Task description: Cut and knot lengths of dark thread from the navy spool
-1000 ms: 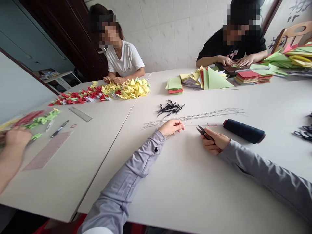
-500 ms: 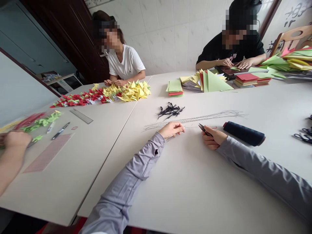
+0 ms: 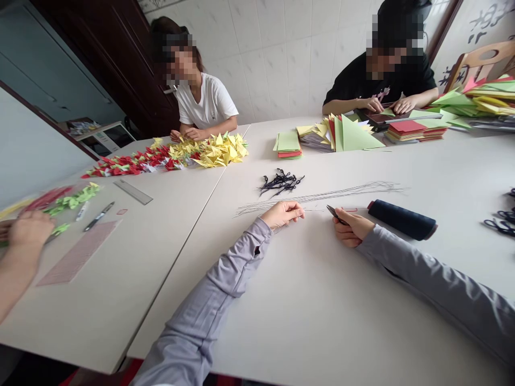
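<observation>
My left hand (image 3: 282,213) rests on the white table (image 3: 322,300), fingers pinched on a thin dark thread that runs right toward my right hand. My right hand (image 3: 351,228) is closed on small black thread snips (image 3: 335,214), blades pointing left at the thread. A dark navy thread spool (image 3: 402,220) lies on its side just right of that hand. Beyond both hands lies a row of cut threads (image 3: 322,195) and a small heap of black knotted pieces (image 3: 281,181).
Folded yellow and red paper pieces (image 3: 181,153) are heaped at the back left before a person in white. Stacks of coloured paper (image 3: 338,134) lie before a person in black. Another person's hand (image 3: 26,230), a pen (image 3: 98,216) and a ruler (image 3: 132,191) occupy the left table.
My right hand with the snips moved slightly up and left toward the thread, and the blades look closer together. My left hand stayed in place.
</observation>
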The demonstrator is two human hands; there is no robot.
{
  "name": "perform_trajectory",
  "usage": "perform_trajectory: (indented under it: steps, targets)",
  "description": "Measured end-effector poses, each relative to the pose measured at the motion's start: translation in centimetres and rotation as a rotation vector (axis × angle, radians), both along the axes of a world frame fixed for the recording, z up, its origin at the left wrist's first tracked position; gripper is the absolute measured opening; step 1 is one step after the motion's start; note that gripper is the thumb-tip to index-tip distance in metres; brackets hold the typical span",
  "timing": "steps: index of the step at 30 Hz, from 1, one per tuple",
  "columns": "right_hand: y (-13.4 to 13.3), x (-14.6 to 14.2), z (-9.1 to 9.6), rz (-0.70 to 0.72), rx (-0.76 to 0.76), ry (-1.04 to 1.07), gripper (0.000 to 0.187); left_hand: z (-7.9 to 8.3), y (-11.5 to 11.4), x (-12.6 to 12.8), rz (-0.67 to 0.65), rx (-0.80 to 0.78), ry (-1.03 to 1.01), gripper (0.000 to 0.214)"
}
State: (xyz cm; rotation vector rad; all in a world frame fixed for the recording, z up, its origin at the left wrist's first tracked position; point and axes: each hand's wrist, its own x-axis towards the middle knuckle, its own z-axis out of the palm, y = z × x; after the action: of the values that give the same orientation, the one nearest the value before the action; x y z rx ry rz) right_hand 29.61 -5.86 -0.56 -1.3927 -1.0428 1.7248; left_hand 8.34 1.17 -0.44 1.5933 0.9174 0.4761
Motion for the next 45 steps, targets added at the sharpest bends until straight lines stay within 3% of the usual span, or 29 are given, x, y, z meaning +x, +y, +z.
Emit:
perform_trajectory:
  steps: [7, 10, 13, 18, 21, 27, 33, 38, 41, 45]
  targets:
    - [-0.3, -0.4, 0.7, -0.004, -0.035, 0.007, 0.049, -0.1, 0.0, 0.0, 0.001, 0.014, 0.017, 0.041]
    - [-0.8, -0.7, 0.8, -0.069, -0.006, -0.019, 0.044, -0.1, 0.1, -0.1, 0.005, 0.011, 0.026, 0.041]
    - [-1.3, -0.6, 0.1, -0.078, 0.31, -0.207, 0.037, -0.2, 0.0, -0.1, 0.012, 0.014, 0.023, 0.041]
    - [-1.3, -0.1, -1.9, 0.151, 1.123, -0.732, 0.027, -0.1, -0.1, -0.1, 0.029, 0.023, 0.019, 0.044]
    - [-1.1, 0.0, -2.8, 0.247, 1.292, -0.815, 0.032, -0.1, -0.3, -0.1, 0.028, 0.032, 0.015, 0.044]
    - [-1.0, -0.2, -3.4, 0.238, 1.325, -0.79, 0.036, -0.2, -0.3, -0.1, 0.029, 0.044, -0.006, 0.042]
    - [-1.3, -0.4, -2.9, 0.157, 1.341, -0.818, 0.027, 0.2, -0.4, -0.1, 0.025, 0.022, -0.009, 0.043]
    - [-0.8, -1.1, -1.2, 0.007, 1.095, -0.667, 0.018, 1.3, -1.1, 0.1, 0.01, -0.039, -0.017, 0.043]
    - [0.1, -2.0, -0.4, 0.004, 0.905, -0.505, 0.02, 1.9, -1.5, 0.3, -0.008, -0.037, -0.044, 0.041]
    - [1.2, -2.9, 0.1, -0.005, 0.819, -0.454, 0.027, 2.1, -1.9, 0.6, -0.006, -0.069, -0.093, 0.043]
